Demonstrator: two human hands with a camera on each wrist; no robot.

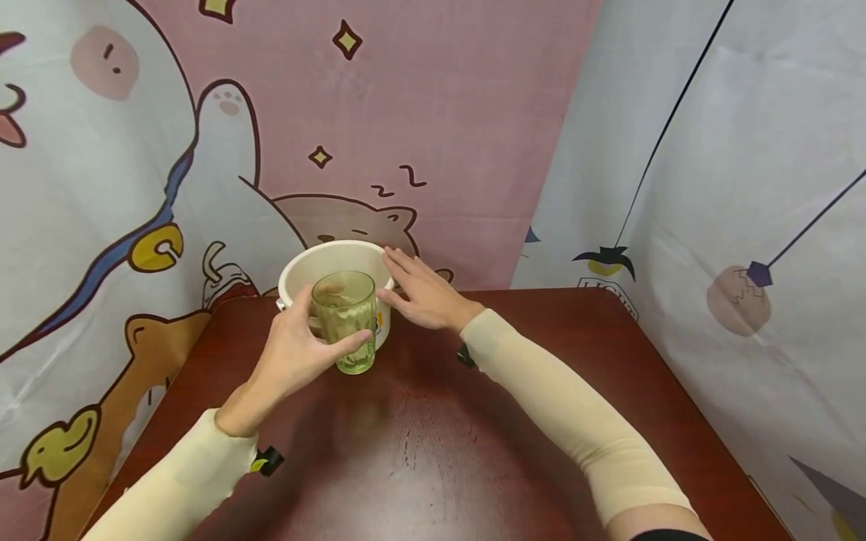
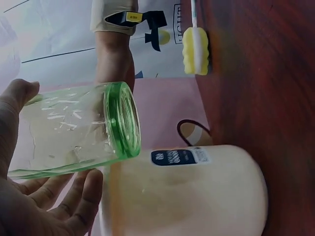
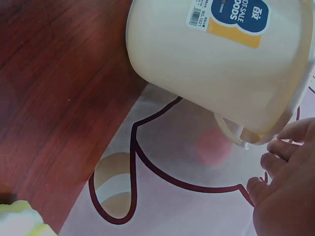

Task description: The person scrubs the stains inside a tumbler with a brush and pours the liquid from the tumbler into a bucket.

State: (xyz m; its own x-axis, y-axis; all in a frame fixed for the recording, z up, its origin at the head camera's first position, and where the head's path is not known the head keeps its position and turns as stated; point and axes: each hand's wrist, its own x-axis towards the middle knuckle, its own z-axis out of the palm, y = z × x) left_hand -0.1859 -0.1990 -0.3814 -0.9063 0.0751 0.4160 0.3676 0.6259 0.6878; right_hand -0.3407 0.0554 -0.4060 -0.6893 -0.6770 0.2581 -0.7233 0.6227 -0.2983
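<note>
A ribbed, clear green drinking glass [image 1: 348, 323] is held upright by my left hand [image 1: 291, 349], the thumb on its near side and the fingers round the far side. It stands off the tabletop, in front of a cream plastic bucket [image 1: 307, 267]. In the left wrist view the thick base of the glass [image 2: 120, 120] is beside the bucket's wall [image 2: 197, 196]. My right hand [image 1: 429, 294] has its fingers extended at the bucket's right rim. The right wrist view shows those fingertips [image 3: 278, 147] at the rim, near the handle joint.
The bucket stands at the back of a dark red-brown table [image 1: 433, 451]. A yellow-and-white sponge brush [image 2: 196, 51] lies on the table to the right, hidden by my right arm in the head view. Printed cloth [image 1: 473, 150] hangs behind the table.
</note>
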